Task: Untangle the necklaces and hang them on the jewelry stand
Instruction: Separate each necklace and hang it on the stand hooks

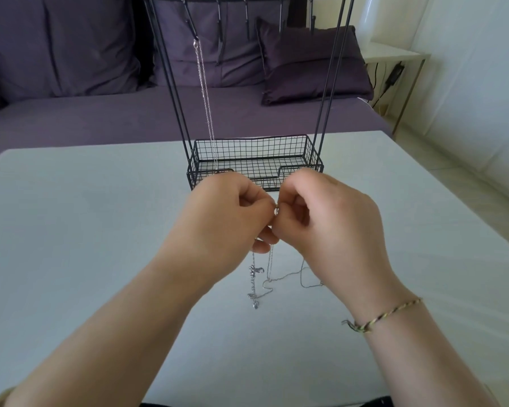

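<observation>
A black wire jewelry stand [256, 160] rises from the white table, with a mesh basket at its base and a row of hooks along the top bar. One silver necklace [204, 95] hangs from a left hook down into the basket. In front of the basket my left hand [227, 215] and my right hand [326, 218] meet, both pinching the clasp end of a thin silver necklace [269, 271]. Its chains and small charms dangle below my fingers and trail onto the table, still knotted together.
The white table [71, 230] stretches out on both sides of the stand. Behind it is a purple sofa [71, 83] with cushions. A small white side table [394, 54] with a cable stands at the back right. My right wrist wears a braided bracelet [385, 315].
</observation>
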A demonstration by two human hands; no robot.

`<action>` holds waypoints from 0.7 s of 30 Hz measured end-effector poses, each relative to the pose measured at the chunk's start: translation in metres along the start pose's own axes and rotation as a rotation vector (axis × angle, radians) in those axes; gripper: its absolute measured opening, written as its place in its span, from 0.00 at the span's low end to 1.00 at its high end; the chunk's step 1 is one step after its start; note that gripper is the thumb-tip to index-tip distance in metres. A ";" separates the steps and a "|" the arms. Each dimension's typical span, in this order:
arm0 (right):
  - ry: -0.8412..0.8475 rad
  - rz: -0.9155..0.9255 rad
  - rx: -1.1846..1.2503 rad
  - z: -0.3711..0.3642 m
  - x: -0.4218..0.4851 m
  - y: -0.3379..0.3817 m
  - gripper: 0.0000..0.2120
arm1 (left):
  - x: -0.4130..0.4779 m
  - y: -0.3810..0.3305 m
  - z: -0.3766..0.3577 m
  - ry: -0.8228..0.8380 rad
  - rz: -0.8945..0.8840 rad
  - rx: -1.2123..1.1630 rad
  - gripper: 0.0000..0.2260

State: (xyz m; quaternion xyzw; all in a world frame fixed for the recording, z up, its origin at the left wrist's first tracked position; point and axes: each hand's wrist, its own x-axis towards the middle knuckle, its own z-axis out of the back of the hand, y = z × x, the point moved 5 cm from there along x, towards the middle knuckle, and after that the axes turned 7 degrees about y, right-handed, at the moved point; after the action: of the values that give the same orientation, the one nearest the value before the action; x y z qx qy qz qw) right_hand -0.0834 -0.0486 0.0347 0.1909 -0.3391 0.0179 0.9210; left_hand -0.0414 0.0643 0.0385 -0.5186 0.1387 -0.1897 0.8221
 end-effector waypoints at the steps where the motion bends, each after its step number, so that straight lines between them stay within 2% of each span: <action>1: -0.004 -0.010 0.011 0.000 0.000 -0.001 0.03 | 0.000 0.000 0.000 0.005 0.000 -0.013 0.09; 11: 0.006 -0.075 0.237 0.004 0.000 -0.004 0.02 | -0.001 0.001 -0.006 0.119 0.107 -0.350 0.08; 17: -0.022 -0.083 0.265 0.007 0.001 -0.004 0.02 | -0.002 0.000 -0.008 0.163 0.125 -0.349 0.08; 21: 0.011 -0.077 0.299 0.008 0.001 -0.005 0.05 | 0.000 0.001 -0.004 0.117 0.134 -0.410 0.08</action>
State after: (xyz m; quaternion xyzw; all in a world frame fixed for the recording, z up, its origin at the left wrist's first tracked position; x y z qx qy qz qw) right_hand -0.0871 -0.0565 0.0390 0.3385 -0.3201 0.0337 0.8842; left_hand -0.0430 0.0621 0.0357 -0.6527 0.2560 -0.1321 0.7008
